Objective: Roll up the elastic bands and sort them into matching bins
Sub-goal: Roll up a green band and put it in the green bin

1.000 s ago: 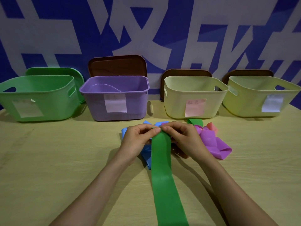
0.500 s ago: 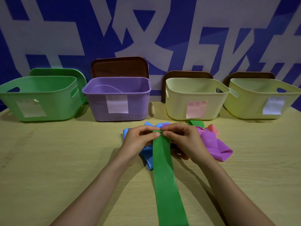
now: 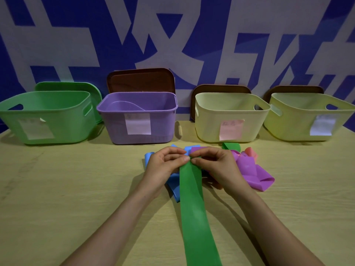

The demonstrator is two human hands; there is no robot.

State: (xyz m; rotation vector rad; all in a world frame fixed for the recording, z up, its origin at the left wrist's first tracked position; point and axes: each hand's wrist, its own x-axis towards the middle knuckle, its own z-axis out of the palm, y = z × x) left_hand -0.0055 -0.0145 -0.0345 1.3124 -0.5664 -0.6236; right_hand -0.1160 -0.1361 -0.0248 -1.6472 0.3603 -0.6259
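Observation:
A long green elastic band (image 3: 194,208) runs flat down the table toward me. My left hand (image 3: 165,166) and my right hand (image 3: 217,166) both pinch its far end, fingertips almost meeting over a small fold. Under the hands lie a blue band (image 3: 173,188) on the left, a purple band (image 3: 253,173) on the right, a pink one (image 3: 251,151) and another green piece (image 3: 231,145) behind. At the back stand a green bin (image 3: 48,117), a purple bin (image 3: 138,118), a cream bin with a pink label (image 3: 230,116) and a yellow-green bin (image 3: 311,116).
Lids lean against the wall behind the bins: a green one (image 3: 69,86) and brown ones (image 3: 141,79). The wooden table (image 3: 67,189) stretches wide on both sides. A blue and white wall rises right behind the bins.
Both hands stay at the green band's far end; the fingertips have shifted slightly, working the end into a small fold. The view has tilted a little.

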